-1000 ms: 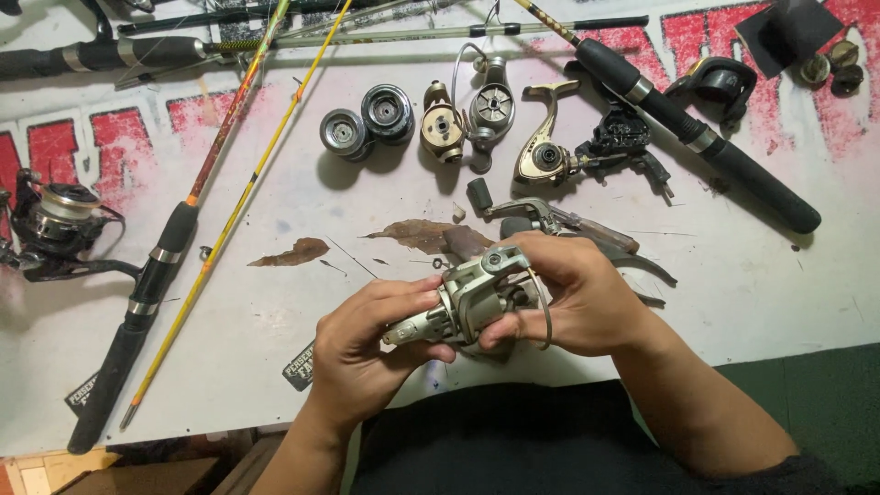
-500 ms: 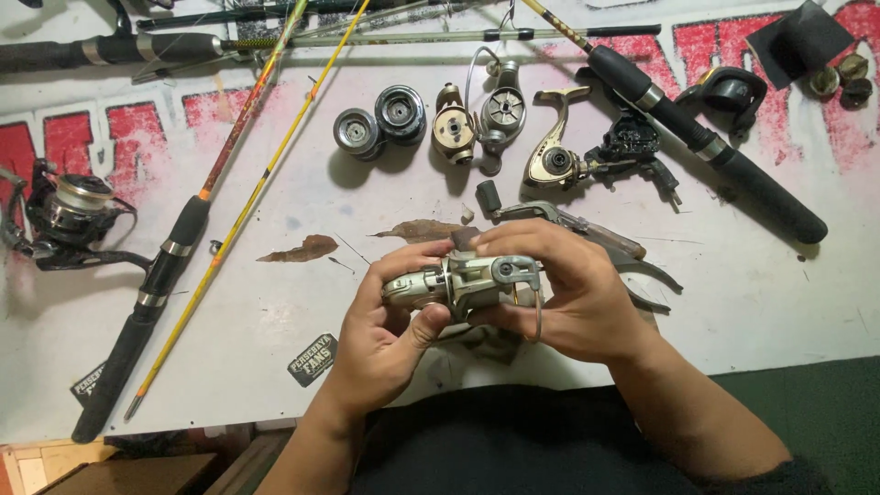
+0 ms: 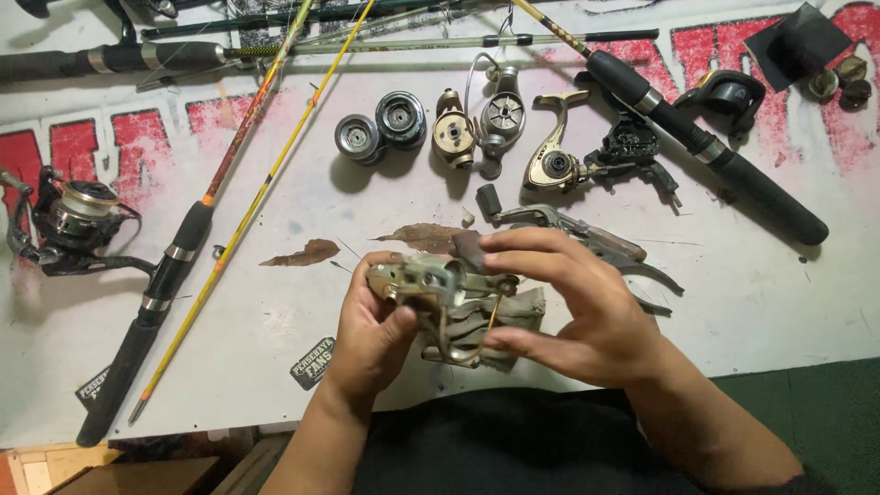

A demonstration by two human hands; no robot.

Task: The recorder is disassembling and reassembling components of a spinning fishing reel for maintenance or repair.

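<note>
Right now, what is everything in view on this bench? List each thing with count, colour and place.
reel body: one, silver-grey, held up in both hands above the near edge
table: one, white with red paint marks, fills the view
spools: two, dark metal, top centre
reel parts: a few, gold and silver, right of the spools
gold reel frame: one, centre right
pliers: one, brown-handled, behind the right hand
black rod handle: one, upper right, diagonal
rods: two, orange and yellow, left, diagonal
complete reel: one, black and silver, far left
sticker: one, black, near edge
left hand: grips the reel body
right hand: fingers on the reel body
</note>
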